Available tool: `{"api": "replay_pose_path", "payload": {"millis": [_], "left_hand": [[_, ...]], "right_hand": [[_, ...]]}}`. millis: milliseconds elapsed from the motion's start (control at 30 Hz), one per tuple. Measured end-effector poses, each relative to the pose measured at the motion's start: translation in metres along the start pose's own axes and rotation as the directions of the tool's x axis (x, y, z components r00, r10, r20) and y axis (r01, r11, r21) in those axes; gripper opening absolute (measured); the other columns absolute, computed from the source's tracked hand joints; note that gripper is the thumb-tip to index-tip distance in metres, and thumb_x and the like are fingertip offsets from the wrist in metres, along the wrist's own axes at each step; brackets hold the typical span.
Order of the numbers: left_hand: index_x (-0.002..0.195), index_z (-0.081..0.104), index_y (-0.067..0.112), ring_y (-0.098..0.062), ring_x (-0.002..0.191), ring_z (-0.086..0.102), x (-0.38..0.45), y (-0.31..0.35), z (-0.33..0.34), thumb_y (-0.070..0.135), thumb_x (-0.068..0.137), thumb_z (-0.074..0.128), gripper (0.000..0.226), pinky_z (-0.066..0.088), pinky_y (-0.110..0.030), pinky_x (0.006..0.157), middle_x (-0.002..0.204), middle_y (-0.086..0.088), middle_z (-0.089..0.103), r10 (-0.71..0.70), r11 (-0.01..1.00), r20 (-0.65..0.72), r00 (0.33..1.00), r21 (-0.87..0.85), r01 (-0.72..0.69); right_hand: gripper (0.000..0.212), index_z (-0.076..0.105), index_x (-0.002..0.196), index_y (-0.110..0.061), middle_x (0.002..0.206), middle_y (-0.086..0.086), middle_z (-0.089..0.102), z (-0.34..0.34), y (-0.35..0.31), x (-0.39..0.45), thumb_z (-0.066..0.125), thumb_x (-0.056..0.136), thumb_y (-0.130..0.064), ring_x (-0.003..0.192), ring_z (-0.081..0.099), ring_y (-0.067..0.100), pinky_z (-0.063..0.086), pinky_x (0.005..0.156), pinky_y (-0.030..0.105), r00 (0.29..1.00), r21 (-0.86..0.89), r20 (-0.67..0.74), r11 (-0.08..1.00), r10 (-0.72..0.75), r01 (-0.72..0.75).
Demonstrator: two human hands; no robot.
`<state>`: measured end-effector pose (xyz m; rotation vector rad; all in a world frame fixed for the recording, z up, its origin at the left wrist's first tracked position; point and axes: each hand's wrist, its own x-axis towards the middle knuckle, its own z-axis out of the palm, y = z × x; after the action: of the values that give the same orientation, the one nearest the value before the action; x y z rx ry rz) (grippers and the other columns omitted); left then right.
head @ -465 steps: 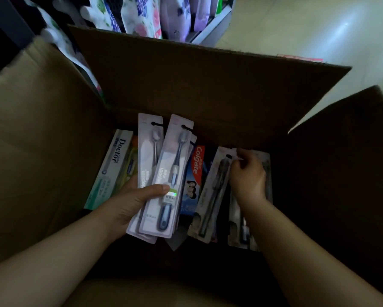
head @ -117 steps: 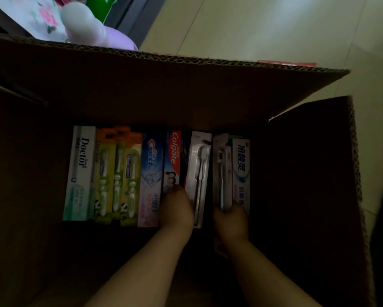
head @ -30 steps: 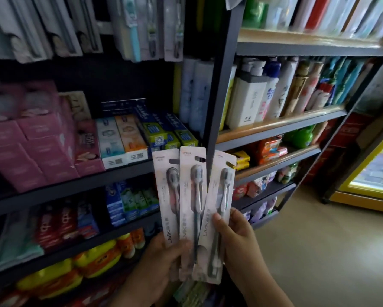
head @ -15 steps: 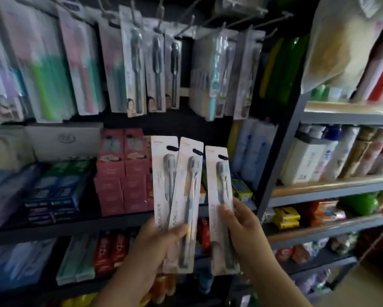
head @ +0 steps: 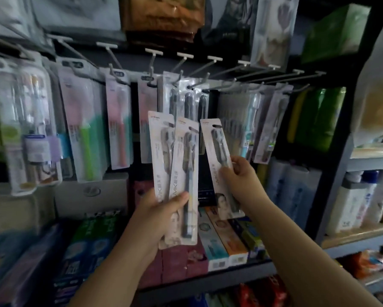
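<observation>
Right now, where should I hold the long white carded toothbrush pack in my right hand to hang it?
Pinch the white carded toothbrush pack at mid-card from its right edge, where the right hand holds it. The card is long and flat, with its hang slot at the top, so a lower grip likely leaves that end free for a metal hook.

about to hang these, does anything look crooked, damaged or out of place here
Nothing looks damaged. The white carded toothbrush pack pinched by the right hand leans with its top to the left, and the two matching packs in the left hand are fanned, overlapping. None is on a metal peg hook yet.
</observation>
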<state>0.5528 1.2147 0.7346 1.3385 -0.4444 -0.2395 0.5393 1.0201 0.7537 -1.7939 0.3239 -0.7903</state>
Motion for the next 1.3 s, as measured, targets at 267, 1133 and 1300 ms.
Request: {"api": "replay_pose_path", "payload": {"millis": [267, 1133, 1300], "left_hand": [[0.098, 0.066, 0.032, -0.009, 0.092, 0.07, 0.044, 0.012, -0.017, 0.022, 0.083, 0.071, 0.019, 0.05, -0.045, 0.095, 0.093, 0.012, 0.075, 0.028, 0.999, 0.037, 0.999, 0.037, -0.029], [0.105, 0.064, 0.03, 0.002, 0.089, 0.068, 0.062, 0.007, -0.016, 0.018, 0.082, 0.068, 0.026, 0.047, -0.024, 0.079, 0.097, 0.018, 0.073, 0.103, 0.992, -0.074, 0.992, 0.076, -0.097], [0.102, 0.065, 0.027, -0.001, 0.086, 0.07, 0.062, 0.002, -0.015, 0.013, 0.084, 0.066, 0.023, 0.049, -0.026, 0.077, 0.095, 0.013, 0.075, 0.067, 0.995, -0.058, 0.996, 0.074, -0.062]], "right_hand": [[0.036, 0.048, 0.131, -0.025, 0.107, -0.008, 0.063, 0.024, -0.02, 0.061, 0.053, 0.095, -0.021, 0.097, 0.063, 0.014, 0.052, 0.081, 0.032, 0.99, -0.026, -0.095, 0.995, -0.101, 0.099], [0.052, 0.022, 0.151, -0.034, 0.153, 0.001, 0.036, 0.06, -0.002, 0.159, 0.039, 0.102, -0.032, 0.133, 0.044, 0.026, 0.037, 0.099, 0.03, 0.997, -0.041, -0.076, 0.999, -0.007, 0.004], [0.058, 0.023, 0.152, -0.027, 0.147, 0.003, 0.044, 0.066, 0.011, 0.149, 0.043, 0.099, -0.014, 0.127, 0.049, 0.023, 0.04, 0.104, 0.028, 0.998, -0.118, -0.044, 0.992, 0.035, -0.04]]}}
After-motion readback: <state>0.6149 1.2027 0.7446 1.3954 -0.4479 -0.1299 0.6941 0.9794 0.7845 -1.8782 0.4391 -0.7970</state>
